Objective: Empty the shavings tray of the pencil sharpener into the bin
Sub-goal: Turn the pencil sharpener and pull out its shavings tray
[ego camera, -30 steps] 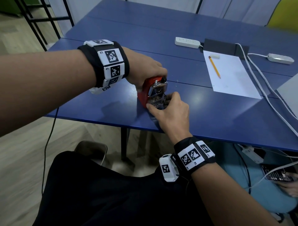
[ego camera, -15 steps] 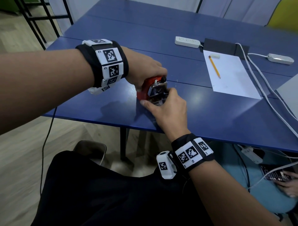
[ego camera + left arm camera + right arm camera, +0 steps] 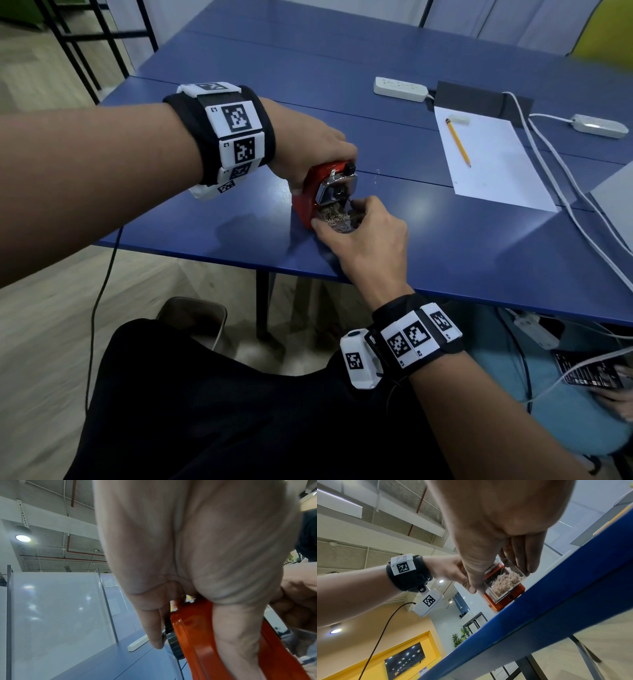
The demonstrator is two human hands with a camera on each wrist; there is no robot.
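Paper [image 3: 493, 161] and pencil [image 3: 458, 142] lie well apart; left hand [image 3: 308, 150] grips sharpener [image 3: 310, 192], right hand [image 3: 366, 240] pinches tray [image 3: 503, 584].

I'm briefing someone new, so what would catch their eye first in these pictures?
The red pencil sharpener near the blue table's front edge, gripped by the left hand. The right hand pinches its clear shavings tray, heaped with shavings. Farther right, a yellow pencil lies on white paper.

Your right hand [image 3: 496, 536] pinching the clear shavings tray [image 3: 504, 584] between thumb and fingers, tray part-drawn from the orange sharpener [image 3: 505, 601], pale shavings [image 3: 505, 581] heaped inside, sharpener on the blue table [image 3: 556, 608], your left hand [image 3: 448, 569] behind it.
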